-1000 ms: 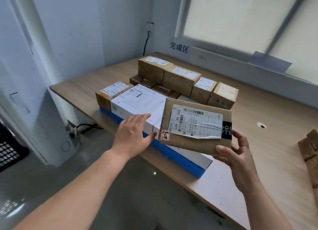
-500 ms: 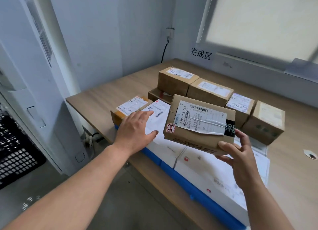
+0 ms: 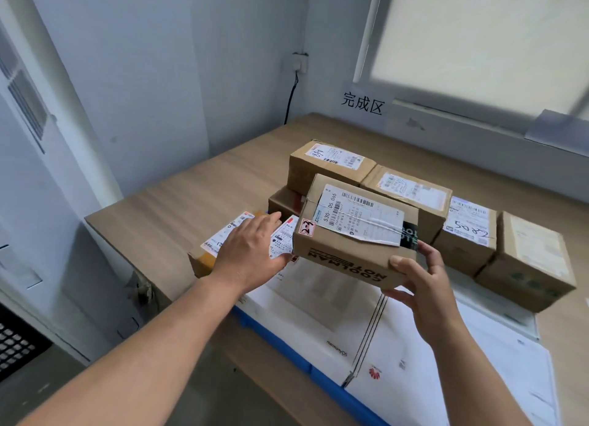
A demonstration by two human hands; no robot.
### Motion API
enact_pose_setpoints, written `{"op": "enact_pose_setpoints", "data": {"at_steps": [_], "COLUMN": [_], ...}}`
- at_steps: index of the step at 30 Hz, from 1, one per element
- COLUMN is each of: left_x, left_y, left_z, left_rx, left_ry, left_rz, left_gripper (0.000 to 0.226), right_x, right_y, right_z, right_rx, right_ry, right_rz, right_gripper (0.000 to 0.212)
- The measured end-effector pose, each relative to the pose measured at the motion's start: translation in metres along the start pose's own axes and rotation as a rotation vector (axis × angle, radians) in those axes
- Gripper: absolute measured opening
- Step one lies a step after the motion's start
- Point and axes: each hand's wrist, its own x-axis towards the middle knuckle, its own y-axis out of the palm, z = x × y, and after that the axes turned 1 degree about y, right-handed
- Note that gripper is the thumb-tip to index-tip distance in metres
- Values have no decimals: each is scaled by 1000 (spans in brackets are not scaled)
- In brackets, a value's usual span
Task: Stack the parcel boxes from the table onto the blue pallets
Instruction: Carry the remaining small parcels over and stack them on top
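Observation:
My right hand (image 3: 420, 275) grips the near right corner of a brown cardboard parcel (image 3: 347, 253) with a white shipping label, held in the air above the flat white boxes (image 3: 398, 346). Those white boxes lie on the blue pallet (image 3: 331, 384) at the table's front edge. My left hand (image 3: 251, 250) is spread, fingers straight, at the parcel's left side over a small labelled box (image 3: 216, 244); its thumb is by the parcel's lower left corner. Whether it touches the parcel I cannot tell.
Several brown parcels (image 3: 411, 192) stand in a row on the pallet behind the held one, with one more at the right (image 3: 529, 266). The wooden table (image 3: 178, 208) meets the wall, which bears a sign (image 3: 361, 103). A cable (image 3: 291, 97) hangs from a socket.
My view has come closer to the stack. Both hands and the held parcel have moved forward over the white boxes, the left hand reaching further beside the parcel.

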Motion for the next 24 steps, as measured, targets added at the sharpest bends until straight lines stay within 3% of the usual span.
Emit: {"op": "enact_pose_setpoints", "data": {"at_steps": [10, 18, 24], "left_x": [73, 125, 146], "left_y": [4, 10, 18], "left_z": [75, 125, 142], "left_rx": [-81, -205, -328], "left_ry": [81, 114, 168], "left_rz": [176, 318, 388], "left_gripper": [83, 84, 64], "right_x": [33, 62, 72], "right_y": [75, 132, 153], "right_z": [-6, -4, -10], "right_rx": [7, -52, -92], "right_ry": [53, 95, 163], "right_rz": [-122, -210, -267], "right_gripper": [71, 49, 43]}}
